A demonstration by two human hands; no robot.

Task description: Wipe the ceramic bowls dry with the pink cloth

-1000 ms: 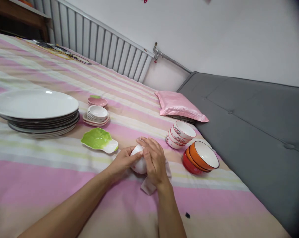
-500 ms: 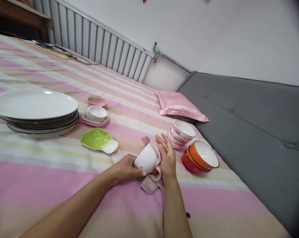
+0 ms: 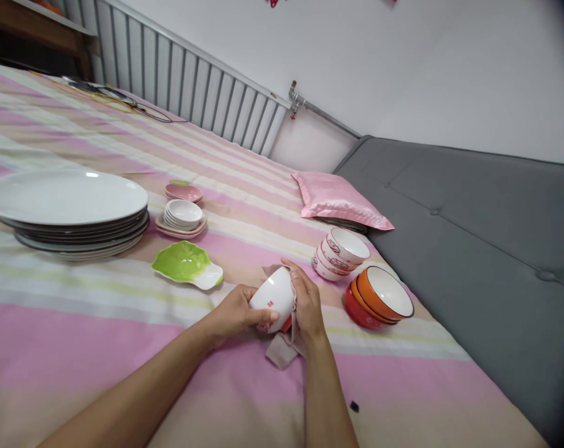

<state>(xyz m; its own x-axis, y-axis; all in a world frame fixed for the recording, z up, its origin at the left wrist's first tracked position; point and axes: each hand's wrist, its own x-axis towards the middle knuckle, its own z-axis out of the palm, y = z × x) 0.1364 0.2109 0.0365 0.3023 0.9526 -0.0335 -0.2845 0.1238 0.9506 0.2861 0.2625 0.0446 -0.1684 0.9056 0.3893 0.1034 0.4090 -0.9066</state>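
My left hand (image 3: 235, 311) grips a small white bowl with red marks (image 3: 273, 297), tipped on its side just above the striped bedspread. My right hand (image 3: 305, 308) presses a pale pink cloth (image 3: 278, 352) against the bowl's right side, fingers curled round the rim. The cloth hangs down under the bowl onto the bedspread.
A stack of white-and-red bowls (image 3: 340, 252) and a stack of orange bowls (image 3: 379, 297) sit just right of my hands. A green leaf-shaped dish (image 3: 187, 264), small saucers (image 3: 182, 218), a pink dish (image 3: 183, 191) and large white plates (image 3: 67, 211) lie left. A pink pillow (image 3: 340, 202) and grey sofa (image 3: 473, 249) lie beyond.
The bowl has been turned from under my right palm onto its side. My right hand moved off its top to its right side, then closed the cloth against the rim.
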